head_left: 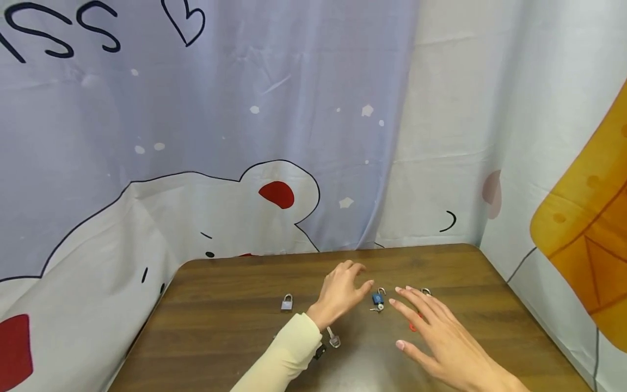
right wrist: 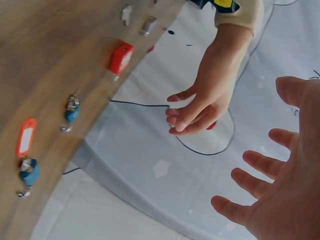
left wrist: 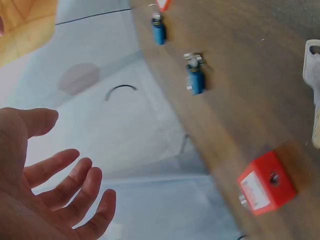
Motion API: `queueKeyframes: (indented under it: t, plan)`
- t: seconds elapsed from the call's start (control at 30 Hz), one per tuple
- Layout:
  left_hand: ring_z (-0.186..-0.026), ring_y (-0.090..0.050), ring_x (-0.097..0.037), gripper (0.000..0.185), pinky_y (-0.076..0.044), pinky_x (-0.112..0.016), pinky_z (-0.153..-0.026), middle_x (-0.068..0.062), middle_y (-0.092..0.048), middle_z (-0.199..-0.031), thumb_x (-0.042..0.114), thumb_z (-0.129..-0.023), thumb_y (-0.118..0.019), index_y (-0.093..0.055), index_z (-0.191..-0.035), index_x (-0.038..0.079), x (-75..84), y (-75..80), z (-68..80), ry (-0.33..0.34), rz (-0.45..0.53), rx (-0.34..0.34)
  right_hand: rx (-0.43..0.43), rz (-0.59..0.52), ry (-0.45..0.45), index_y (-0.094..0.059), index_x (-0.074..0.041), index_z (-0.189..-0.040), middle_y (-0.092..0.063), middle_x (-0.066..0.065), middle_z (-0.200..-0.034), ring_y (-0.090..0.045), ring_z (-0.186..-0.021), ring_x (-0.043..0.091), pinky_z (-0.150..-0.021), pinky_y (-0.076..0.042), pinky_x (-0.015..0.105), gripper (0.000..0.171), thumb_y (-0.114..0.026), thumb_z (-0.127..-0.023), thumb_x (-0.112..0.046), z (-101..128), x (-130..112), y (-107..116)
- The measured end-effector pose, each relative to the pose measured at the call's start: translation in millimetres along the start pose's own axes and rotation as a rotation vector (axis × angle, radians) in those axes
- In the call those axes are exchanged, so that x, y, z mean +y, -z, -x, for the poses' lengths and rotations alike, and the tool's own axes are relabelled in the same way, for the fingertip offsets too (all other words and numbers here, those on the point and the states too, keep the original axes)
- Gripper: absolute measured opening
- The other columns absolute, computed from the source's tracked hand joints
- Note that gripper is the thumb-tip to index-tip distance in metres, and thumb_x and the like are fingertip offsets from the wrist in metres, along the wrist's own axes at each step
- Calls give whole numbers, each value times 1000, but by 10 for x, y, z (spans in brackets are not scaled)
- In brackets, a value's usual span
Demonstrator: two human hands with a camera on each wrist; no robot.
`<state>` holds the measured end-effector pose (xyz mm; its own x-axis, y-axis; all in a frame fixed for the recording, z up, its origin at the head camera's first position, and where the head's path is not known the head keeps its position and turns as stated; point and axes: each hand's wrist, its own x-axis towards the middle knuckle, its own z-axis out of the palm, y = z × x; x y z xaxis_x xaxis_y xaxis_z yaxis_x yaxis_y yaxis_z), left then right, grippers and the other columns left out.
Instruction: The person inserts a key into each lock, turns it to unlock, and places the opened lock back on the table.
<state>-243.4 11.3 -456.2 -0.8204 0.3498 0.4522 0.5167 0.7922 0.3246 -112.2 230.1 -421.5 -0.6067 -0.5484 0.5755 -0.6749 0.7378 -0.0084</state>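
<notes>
Padlock, silver: a silver padlock (head_left: 287, 302) stands farthest left on the brown table (head_left: 220, 337), well apart from the blue padlock and behind the cream sleeve (head_left: 289, 354).
Key, clear-headed: a key (head_left: 333, 337) lies on the table near the left wrist, nearer the person than the blue padlock.
Left hand: the left hand (head_left: 340, 291) hovers above the table with fingers loosely spread and holding nothing, its fingertips just left of the blue padlock; the left wrist view shows an empty palm (left wrist: 45, 190).
Padlock, blue: the blue padlock (head_left: 377, 298) lies between the two hands with its shackle raised and small keys at its base; its long axis runs roughly away from the person.
Nearer hand: judged from the head view, both sets of fingertips stand just beside the blue padlock, the left slightly closer.
Right hand: the right hand (head_left: 436, 332) is held flat with fingers straight and spread, gripping nothing, just right of the blue padlock.
Tag, orange: an orange key tag (head_left: 413, 325) shows partly beneath the right hand's fingers.
Padlock, second: only a shackle (head_left: 425, 292) shows past the right fingertips, right of the blue padlock.
</notes>
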Motion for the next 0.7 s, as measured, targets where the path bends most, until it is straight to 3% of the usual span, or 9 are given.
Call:
queueKeyframes:
  t: [0.17,0.43,0.7]
  plan:
    - [-104,-62,-16,42,-54,-35,-84,4,-65,-113,48,-89,-66,-67,-120,19,25,240,123,-71,-33,41,70,-17,30,-45,-20,-147,-42,2,-153,-38,-142,25,-123,-5,22,68,-69,-88,-42,-120,-21,73]
    - [-104,-61,-16,45,-53,-35,-84,4,-64,-113,49,-89,-65,-64,-123,20,-9,555,334,-106,-51,94,80,-50,40,-46,-20,-146,-41,1,-154,-39,-141,27,-121,-14,26,63,-66,-90,-43,-283,-55,84]
    - [-108,-59,-16,41,-52,-35,-86,5,-63,-115,46,-88,-65,-65,-121,22,-37,731,490,-124,-62,138,43,-71,-2,-42,-23,-148,-38,0,-155,-36,-143,25,-117,-20,33,67,-68,-89,-40,-403,-68,109]
